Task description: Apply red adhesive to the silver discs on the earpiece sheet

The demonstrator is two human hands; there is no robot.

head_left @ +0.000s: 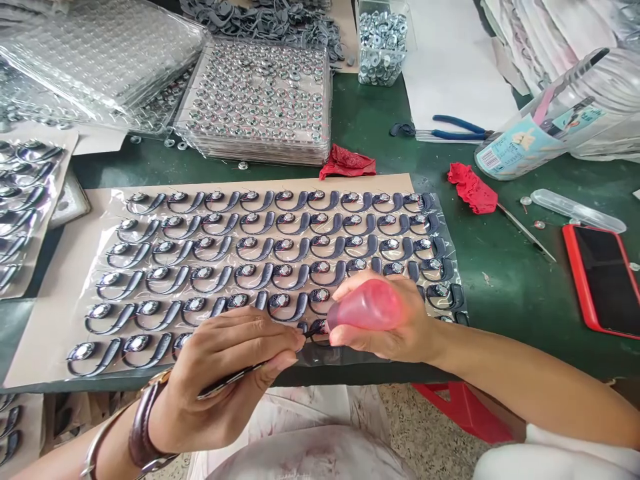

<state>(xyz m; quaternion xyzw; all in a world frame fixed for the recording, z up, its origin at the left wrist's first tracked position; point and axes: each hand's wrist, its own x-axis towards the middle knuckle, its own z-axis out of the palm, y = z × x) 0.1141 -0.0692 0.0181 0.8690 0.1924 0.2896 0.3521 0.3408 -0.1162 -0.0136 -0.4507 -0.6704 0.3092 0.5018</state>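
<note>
My left hand (pixel 235 373) is closed round slender dark tweezers (pixel 227 382). Their tip meets a dark curved part in the front row, partly hidden by my hands. In my right hand (pixel 407 340) is a pink squeeze bottle (pixel 373 305), tilted with its nozzle pointing left toward the tweezer tip. Under both hands, clear plastic film (pixel 107 220) carries rows of dark hook-shaped parts (pixel 290 303), each with a round metal piece and fine reddish wires. The nozzle's contact point is too small to make out.
Clear trays (pixel 255 100) of round metal pieces are stacked behind, near loose grey parts (pixel 270 27) and a tub of metal discs (pixel 383 47). To the right are blue-handled pliers (pixel 460 127), a plastic bottle (pixel 550 127), a red-wrapped tool (pixel 475 190) and a phone (pixel 605 277).
</note>
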